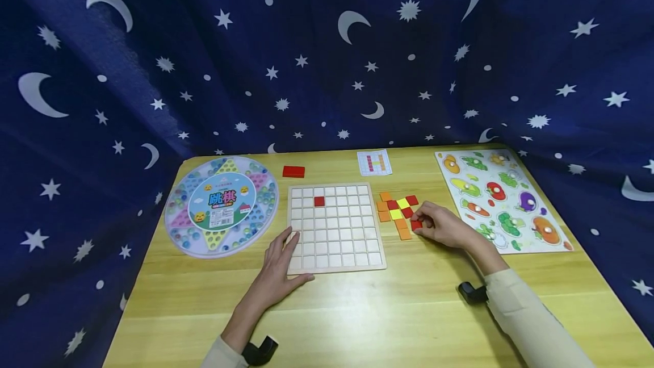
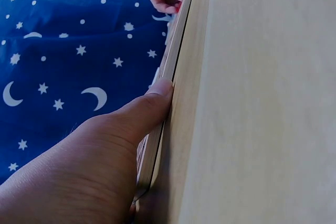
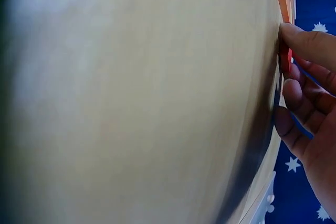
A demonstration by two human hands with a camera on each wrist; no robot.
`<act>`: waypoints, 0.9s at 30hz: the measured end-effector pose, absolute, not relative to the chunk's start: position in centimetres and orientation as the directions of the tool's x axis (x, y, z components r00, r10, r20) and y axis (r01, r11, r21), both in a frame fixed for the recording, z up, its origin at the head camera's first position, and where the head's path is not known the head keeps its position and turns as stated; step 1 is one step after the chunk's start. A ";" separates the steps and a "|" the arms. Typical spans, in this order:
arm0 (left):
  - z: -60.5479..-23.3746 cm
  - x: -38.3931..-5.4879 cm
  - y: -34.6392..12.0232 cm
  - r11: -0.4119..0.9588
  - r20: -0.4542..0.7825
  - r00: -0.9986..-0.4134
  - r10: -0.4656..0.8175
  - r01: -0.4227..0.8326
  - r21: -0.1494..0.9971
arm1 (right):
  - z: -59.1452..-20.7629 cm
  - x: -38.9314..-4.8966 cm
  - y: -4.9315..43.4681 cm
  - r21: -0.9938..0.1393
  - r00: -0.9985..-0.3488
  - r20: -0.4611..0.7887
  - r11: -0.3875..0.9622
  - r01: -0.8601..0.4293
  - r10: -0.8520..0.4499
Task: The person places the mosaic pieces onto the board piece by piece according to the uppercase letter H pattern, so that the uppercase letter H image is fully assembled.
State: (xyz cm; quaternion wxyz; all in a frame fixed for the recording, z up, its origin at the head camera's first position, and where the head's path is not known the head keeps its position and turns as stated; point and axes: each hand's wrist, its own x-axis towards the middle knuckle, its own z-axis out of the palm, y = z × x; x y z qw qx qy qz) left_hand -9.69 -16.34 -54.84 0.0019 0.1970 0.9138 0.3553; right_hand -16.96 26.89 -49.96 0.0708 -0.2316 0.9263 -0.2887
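A wooden grid board (image 1: 337, 270) of white squares lies mid-table, with one red tile (image 1: 319, 201) in its upper left part. My left hand (image 1: 276, 268) rests at the board's front left corner, fingers stretched along the left side. Its thumb (image 2: 152, 95) lies straight against the front edge in the left wrist view. To the right of the board, my right hand (image 1: 440, 226) pinches a red square tile (image 3: 285, 59) between thumb and fingers, low at the tabletop. Orange tiles (image 1: 402, 229), yellow tiles (image 1: 396, 214) and other red tiles (image 1: 411, 200) lie just left of that hand.
A round Chinese checkers box (image 1: 219, 207) lies at the left. Behind the board are a red block (image 1: 293, 171) and a pattern card (image 1: 374, 162). A vegetable puzzle board (image 1: 503, 200) occupies the right side, near my right forearm. A starry curtain (image 1: 327, 61) hangs behind the table.
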 end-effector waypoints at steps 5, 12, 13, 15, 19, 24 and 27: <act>-54.9 -9.7 -16.3 0.674 0.128 -0.925 0.357 0.350 0.651 | -49.9 -17.0 26.8 -0.551 -0.877 0.016 0.728 -0.409 -0.480; -54.9 -9.6 -16.3 0.666 0.141 -0.923 0.357 0.358 0.655 | -49.7 -17.1 26.4 -0.535 -0.871 0.046 0.724 -0.435 -0.490; -54.9 -9.6 -16.4 0.666 0.143 -0.923 0.356 0.358 0.655 | -49.6 -17.2 26.2 -0.534 -0.871 0.047 0.725 -0.435 -0.489; -54.9 -9.6 -16.4 0.669 0.145 -0.923 0.355 0.359 0.651 | -49.6 -17.6 25.6 -0.524 -0.869 0.053 0.728 -0.443 -0.491; -55.0 -9.6 -16.5 0.673 0.142 -0.925 0.353 0.357 0.648 | -49.3 -18.5 23.8 -0.523 -0.859 0.051 0.719 -0.458 -0.510; -55.0 -9.6 -16.5 0.674 0.140 -0.925 0.354 0.356 0.647 | -48.2 -19.8 20.2 -0.532 -0.836 0.058 0.692 -0.489 -0.546; -55.1 -9.7 -16.5 0.677 0.140 -0.923 0.358 0.360 0.642 | -47.6 -20.9 17.5 -0.536 -0.819 0.065 0.672 -0.511 -0.570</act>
